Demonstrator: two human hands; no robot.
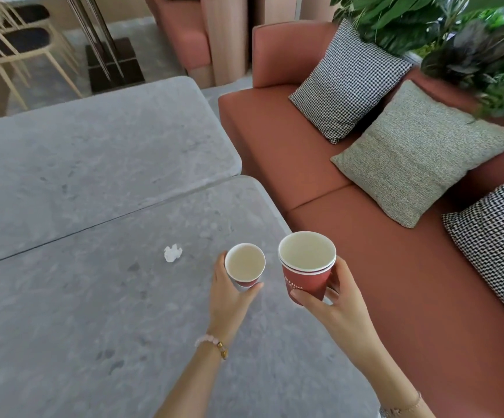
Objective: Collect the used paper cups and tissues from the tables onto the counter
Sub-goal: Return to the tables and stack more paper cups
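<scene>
- Tissue (173, 252), white and crumpled, lies on the near tabletop (94, 312), towards its far edge, just short of the seam with the far tabletop (94, 152). It lies to the left of the left hand, apart from it.
- Left hand (229, 294), with a bead bracelet (211, 342) at the wrist, grips the small cup (244, 263); fingers and thumb curl round its lower wall. The red cup is upright, mouth open to the camera, near the tabletop's right edge. Whether its base touches the tabletop I cannot tell.
- Right hand (332, 300) holds the stacked cups (305, 267), red, with two white rims showing one inside the other. The thumb presses the near wall and the fingers wrap the right side. The stack is just right of the small cup, not touching it, over the tabletop's right edge.
- Beside that right edge stands a terracotta sofa (275, 140) with a houndstooth cushion (347, 82) and a grey-green cushion (419, 155).
</scene>
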